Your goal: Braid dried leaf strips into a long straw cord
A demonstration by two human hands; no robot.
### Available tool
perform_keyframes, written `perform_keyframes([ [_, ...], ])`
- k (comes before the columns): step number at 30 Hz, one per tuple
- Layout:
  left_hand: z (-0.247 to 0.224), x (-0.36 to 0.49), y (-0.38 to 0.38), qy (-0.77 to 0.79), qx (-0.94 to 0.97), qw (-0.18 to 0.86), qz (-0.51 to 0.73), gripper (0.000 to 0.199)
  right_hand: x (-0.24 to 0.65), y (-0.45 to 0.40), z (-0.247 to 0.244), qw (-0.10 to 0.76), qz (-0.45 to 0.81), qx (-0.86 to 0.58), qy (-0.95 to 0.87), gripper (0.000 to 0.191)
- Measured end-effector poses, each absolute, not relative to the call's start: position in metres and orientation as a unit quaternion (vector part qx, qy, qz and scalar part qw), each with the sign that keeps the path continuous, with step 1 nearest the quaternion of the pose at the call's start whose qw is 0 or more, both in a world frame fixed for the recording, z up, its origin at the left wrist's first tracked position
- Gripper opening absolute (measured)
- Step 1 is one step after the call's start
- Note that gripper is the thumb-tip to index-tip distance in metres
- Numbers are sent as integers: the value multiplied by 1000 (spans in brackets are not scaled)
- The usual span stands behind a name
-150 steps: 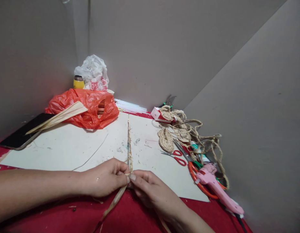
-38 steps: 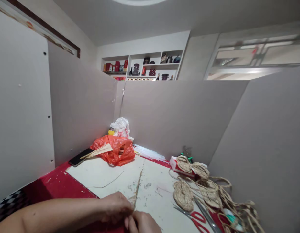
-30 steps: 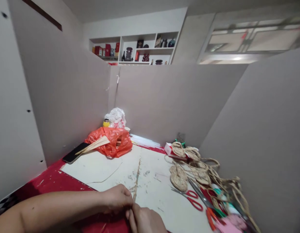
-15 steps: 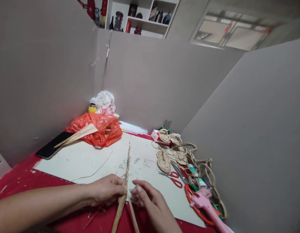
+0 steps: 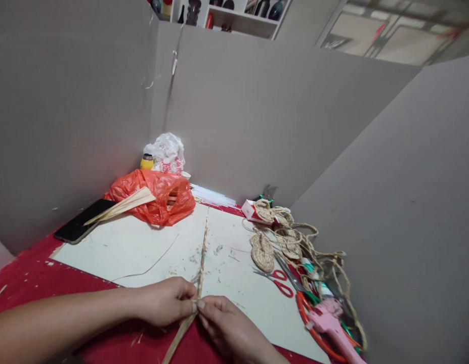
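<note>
A braided straw strand (image 5: 202, 263) runs from the middle of the white board (image 5: 135, 253) toward me. My left hand (image 5: 173, 302) pinches it near the board's front edge. My right hand (image 5: 226, 321) is closed at the same spot, thumb and finger pressed together on the strand, the fingertips of both hands touching or nearly so. Below the hands a flat, loose straw strip (image 5: 177, 337) hangs toward me. The second strip is hidden by my right hand.
Red-handled scissors (image 5: 283, 284), coiled straw pieces (image 5: 262, 253), tangled cord, larger shears and a pink glue gun (image 5: 333, 326) lie at right. A black phone (image 5: 80, 222), pale straw leaves (image 5: 124, 205) and a red plastic bag (image 5: 154, 187) are at back left. Grey partitions surround the table.
My right hand has moved left and closed its fingers at the strand beside my left hand. The loose strip's lower end has swung left. The camera view has shifted slightly.
</note>
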State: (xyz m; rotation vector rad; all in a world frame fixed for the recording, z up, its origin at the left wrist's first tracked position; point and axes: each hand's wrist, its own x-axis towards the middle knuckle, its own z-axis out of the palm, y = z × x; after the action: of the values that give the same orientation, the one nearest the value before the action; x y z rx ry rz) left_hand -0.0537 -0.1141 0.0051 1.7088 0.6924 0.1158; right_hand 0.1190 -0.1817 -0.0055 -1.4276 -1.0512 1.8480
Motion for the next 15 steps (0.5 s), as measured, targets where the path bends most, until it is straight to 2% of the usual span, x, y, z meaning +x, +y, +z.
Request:
perform_keyframes([
  [5, 18, -59, -115, 292, 831, 470, 53, 27, 112, -184, -16, 349, 665, -550, -364, 39],
  [12, 30, -61, -132, 325, 897, 297, 36, 32, 110, -185, -31, 372, 602, -570, -416, 41],
  [15, 25, -59, -145, 309, 935, 174, 5, 27, 107, -187, -29, 391, 628, -552, -385, 44],
])
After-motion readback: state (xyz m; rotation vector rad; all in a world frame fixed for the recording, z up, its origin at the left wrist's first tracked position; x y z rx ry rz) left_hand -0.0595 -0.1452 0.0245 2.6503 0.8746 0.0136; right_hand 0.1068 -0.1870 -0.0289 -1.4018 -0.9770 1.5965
